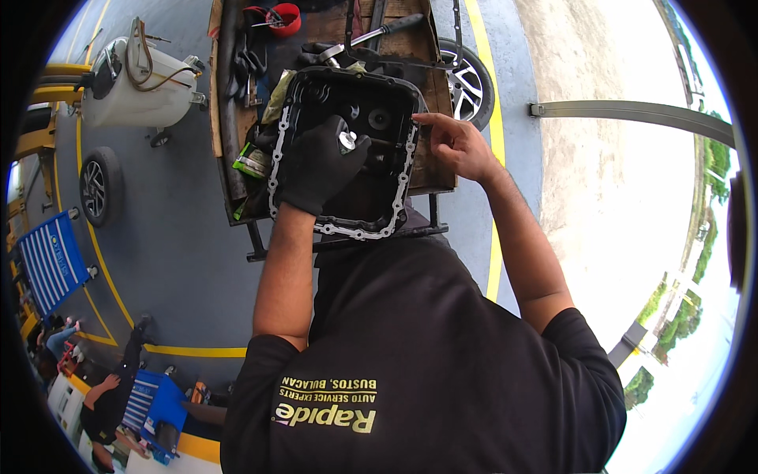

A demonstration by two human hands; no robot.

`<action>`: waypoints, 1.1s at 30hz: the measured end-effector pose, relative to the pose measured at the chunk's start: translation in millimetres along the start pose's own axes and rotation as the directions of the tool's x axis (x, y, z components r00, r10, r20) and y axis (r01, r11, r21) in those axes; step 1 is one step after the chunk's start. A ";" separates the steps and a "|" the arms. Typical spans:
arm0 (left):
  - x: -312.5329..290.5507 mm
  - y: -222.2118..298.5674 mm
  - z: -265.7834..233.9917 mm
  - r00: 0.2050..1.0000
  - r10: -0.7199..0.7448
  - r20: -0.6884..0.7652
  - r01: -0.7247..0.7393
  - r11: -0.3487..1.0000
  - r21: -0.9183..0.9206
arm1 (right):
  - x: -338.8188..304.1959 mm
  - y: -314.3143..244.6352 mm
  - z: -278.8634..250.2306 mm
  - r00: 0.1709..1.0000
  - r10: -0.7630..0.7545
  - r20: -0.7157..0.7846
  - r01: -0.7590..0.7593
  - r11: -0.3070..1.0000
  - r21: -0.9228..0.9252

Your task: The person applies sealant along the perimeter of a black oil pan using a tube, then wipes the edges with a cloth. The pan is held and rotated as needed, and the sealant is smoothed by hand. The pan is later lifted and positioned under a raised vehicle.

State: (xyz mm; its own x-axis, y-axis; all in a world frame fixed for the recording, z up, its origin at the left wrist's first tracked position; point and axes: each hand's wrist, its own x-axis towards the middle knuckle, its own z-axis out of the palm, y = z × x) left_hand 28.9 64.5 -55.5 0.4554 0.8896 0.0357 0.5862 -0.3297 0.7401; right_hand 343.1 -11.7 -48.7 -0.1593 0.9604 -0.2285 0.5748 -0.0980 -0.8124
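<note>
Black rectangular pan (367, 189) with a pale-spotted rim, lying on the desk (439, 175). The left hand (325, 164), black-gloved, reaches over the pan's interior, its fingers closed on a small silvery part (347, 141). The right hand (459, 148), bare and partly open, extends its index finger to the right rim. A green packet (251, 160) lies left of the pan; a red cup (285, 20) stands beyond.

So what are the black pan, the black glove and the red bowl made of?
Black pan: probably painted metal, since its rim shows bare silvery patches. Black glove: maybe soft fabric; it looks dull and fits snugly. Red bowl: likely smooth plastic, given its bright, even colour.
</note>
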 end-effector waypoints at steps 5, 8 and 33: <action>0.3 -0.6 1.5 1.000 -0.005 -0.008 0.005 1.000 0.028 | 1.2 -8.7 -5.0 0.998 -0.004 0.059 0.010 0.995 -0.103; 1.1 -1.6 2.1 1.000 -0.014 0.009 0.013 0.999 0.037 | 0.0 -6.6 -4.2 1.000 -0.013 0.015 0.014 0.996 -0.089; -1.8 4.7 3.1 0.999 -0.037 0.018 0.037 0.999 0.020 | -11.2 0.8 3.2 0.999 -0.023 -0.036 0.021 0.998 -0.066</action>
State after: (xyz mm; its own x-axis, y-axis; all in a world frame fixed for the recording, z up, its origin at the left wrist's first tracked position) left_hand 32.9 60.4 -54.1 0.4449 0.8956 -0.0038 0.6156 -0.3028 0.7276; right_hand 342.8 -23.3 -48.6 -0.1436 0.9712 -0.1903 0.6229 -0.0608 -0.7799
